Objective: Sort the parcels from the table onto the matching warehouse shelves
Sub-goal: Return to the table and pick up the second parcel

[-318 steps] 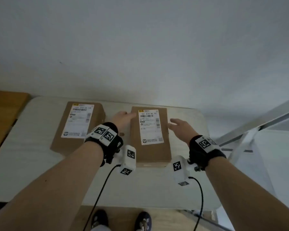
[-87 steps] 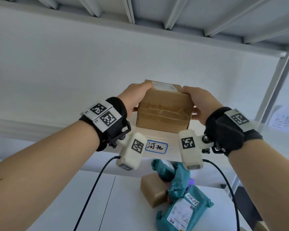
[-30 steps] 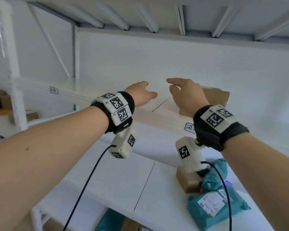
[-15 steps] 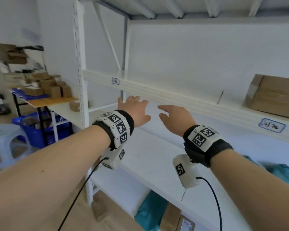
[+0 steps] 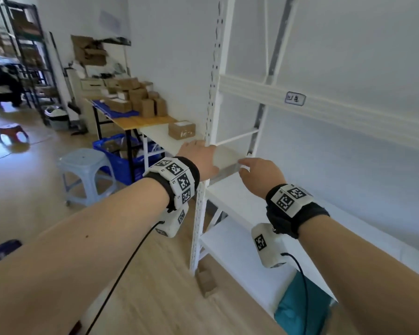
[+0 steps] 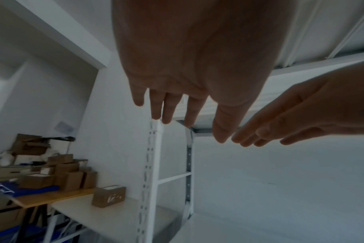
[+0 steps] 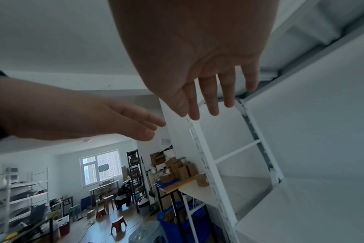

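Both hands are empty with fingers straight. My left hand [image 5: 198, 158] hovers in front of the white shelf upright [image 5: 212, 97], and my right hand [image 5: 259, 175] is just to its right, over the shelf board [image 5: 237, 201]. In the left wrist view the left hand [image 6: 177, 105] and right hand [image 6: 270, 131] hold nothing; the right wrist view shows the right hand [image 7: 208, 98] the same. One brown parcel [image 5: 181, 130] with a white label lies on the white table [image 5: 160, 137] beyond the upright. A shelf label [image 5: 295, 99] sits on the upper shelf edge.
A teal bag [image 5: 300, 308] lies on the lowest shelf. A light blue stool [image 5: 85, 170] and a blue crate [image 5: 121, 155] stand left of the table. Stacked cartons [image 5: 136, 95] cover a wooden table behind. A small box [image 5: 207, 281] sits on the floor by the upright.
The view has swung left along the shelves toward the table. The parcel set on the labelled shelf is out of view. Both empty hands have lowered slightly.
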A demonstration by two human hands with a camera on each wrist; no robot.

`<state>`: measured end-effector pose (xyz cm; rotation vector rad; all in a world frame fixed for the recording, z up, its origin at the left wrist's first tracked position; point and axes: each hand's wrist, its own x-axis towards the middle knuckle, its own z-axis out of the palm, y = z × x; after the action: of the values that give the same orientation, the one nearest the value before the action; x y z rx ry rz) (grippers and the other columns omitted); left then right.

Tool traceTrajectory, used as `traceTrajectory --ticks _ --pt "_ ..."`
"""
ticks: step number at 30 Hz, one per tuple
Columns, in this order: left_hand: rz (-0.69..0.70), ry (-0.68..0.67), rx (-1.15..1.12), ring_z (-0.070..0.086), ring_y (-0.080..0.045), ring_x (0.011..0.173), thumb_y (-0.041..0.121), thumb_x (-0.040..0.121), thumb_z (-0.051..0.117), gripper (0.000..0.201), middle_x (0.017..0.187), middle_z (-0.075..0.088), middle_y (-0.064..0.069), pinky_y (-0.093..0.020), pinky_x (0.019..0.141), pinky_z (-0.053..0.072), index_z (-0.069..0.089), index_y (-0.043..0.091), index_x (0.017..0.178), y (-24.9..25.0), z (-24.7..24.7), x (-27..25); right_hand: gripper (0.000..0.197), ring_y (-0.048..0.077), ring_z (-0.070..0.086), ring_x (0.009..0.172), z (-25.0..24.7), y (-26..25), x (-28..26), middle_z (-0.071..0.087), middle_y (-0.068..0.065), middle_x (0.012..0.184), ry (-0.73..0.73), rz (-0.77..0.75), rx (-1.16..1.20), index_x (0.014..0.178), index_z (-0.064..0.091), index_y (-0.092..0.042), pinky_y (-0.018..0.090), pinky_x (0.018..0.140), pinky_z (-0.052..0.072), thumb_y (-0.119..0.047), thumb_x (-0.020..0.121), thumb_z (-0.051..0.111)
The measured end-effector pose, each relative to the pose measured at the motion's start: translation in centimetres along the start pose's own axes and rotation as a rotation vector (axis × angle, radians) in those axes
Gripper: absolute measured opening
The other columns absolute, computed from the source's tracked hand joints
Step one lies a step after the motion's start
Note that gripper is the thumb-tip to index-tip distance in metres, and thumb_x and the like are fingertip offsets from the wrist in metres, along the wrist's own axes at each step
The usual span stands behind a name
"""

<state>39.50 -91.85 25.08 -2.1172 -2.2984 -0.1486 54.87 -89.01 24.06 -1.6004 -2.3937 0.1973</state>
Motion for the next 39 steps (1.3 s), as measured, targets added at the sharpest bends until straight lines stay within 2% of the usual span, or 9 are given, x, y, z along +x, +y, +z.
traceTrajectory --ticks 3,8,14,20,23,27,32,35,39 --pt "-0.007 0.017 -0.014 0.030 -0.031 0.142 0.038 0.093 0.046 0.062 0.154 0.032 -0.015 -0.043 0.116 0.024 0.032 0.016 0.150 -4.7 0.9 2.0 0.046 0.027 0.051 0.129 2.2 -3.1 3.1 0.053 0.005 0.144 -0.030 -0.007 0.021 0.142 0.045 -0.022 0.041 0.108 0.039 -0.023 0.098 0.036" --pt "-0.023 0.023 0.029 0.018 -0.029 0.148 0.042 0.093 0.044 0.065 0.161 0.021 -0.011 -0.051 0.118 0.015 0.025 0.022 0.152 -9.9 2.7 5.8 0.048 0.029 0.048 0.130 5.4 -7.1 8.7 0.051 0.007 0.145 -0.071 -0.034 0.017 0.144 0.041 -0.023 0.045 0.108 0.038 -0.026 0.097 0.036" --pt "-0.098 0.002 0.034 0.016 -0.029 0.148 0.043 0.092 0.045 0.065 0.161 0.020 -0.010 -0.053 0.115 0.016 0.025 0.023 0.151 -15.4 6.0 11.8 0.047 0.028 0.048 0.130 10.4 -9.9 17.2 0.049 0.006 0.146 -0.090 -0.090 0.067 0.142 0.043 -0.024 0.041 0.108 0.039 -0.028 0.096 0.040" --pt "-0.195 -0.040 0.025 0.015 -0.028 0.148 0.040 0.091 0.047 0.063 0.160 0.021 -0.009 -0.054 0.116 0.014 0.029 0.023 0.149 -21.8 8.0 21.2 0.047 0.029 0.051 0.126 14.8 -12.1 28.7 0.053 0.007 0.141 -0.114 -0.154 0.116 0.140 0.047 -0.024 0.038 0.104 0.042 -0.024 0.093 0.045" --pt "-0.223 -0.058 0.028 0.015 -0.028 0.148 0.040 0.092 0.047 0.062 0.160 0.021 -0.009 -0.054 0.116 0.013 0.030 0.024 0.149 -24.5 7.9 26.8 0.049 0.027 0.051 0.127 15.8 -13.2 35.3 0.053 0.006 0.142 -0.144 -0.136 0.172 0.140 0.047 -0.023 0.035 0.104 0.041 -0.020 0.091 0.046" --pt "-0.260 -0.046 0.005 0.020 -0.027 0.147 0.040 0.092 0.046 0.060 0.159 0.025 -0.007 -0.053 0.116 0.015 0.032 0.023 0.148 -27.9 8.5 33.2 0.047 0.028 0.054 0.124 17.5 -13.9 43.1 0.056 0.006 0.138 -0.139 -0.094 0.246 0.136 0.051 -0.022 0.036 0.102 0.043 -0.018 0.089 0.047" --pt "-0.308 -0.084 -0.074 0.025 -0.026 0.145 0.040 0.091 0.047 0.059 0.155 0.032 -0.006 -0.052 0.116 0.015 0.035 0.025 0.147 -33.0 10.0 39.4 0.044 0.027 0.054 0.122 20.9 -15.0 50.9 0.060 0.005 0.134 -0.183 -0.023 0.289 0.128 0.058 -0.020 0.033 0.098 0.044 -0.013 0.086 0.047" --pt "-0.304 -0.089 -0.094 0.023 -0.028 0.145 0.039 0.091 0.047 0.059 0.156 0.030 -0.008 -0.051 0.115 0.018 0.035 0.023 0.147 -36.6 10.7 43.0 0.043 0.026 0.055 0.121 22.5 -16.8 55.7 0.060 0.005 0.133 -0.183 0.000 0.307 0.126 0.059 -0.021 0.033 0.097 0.044 -0.013 0.086 0.047" --pt "-0.222 -0.129 -0.084 0.017 -0.027 0.148 0.038 0.092 0.047 0.061 0.160 0.022 -0.008 -0.050 0.117 0.018 0.032 0.022 0.149 -41.2 11.8 48.9 0.042 0.026 0.054 0.123 24.9 -19.1 61.9 0.058 0.004 0.136 -0.184 0.026 0.304 0.125 0.061 -0.022 0.036 0.101 0.045 -0.014 0.085 0.049"
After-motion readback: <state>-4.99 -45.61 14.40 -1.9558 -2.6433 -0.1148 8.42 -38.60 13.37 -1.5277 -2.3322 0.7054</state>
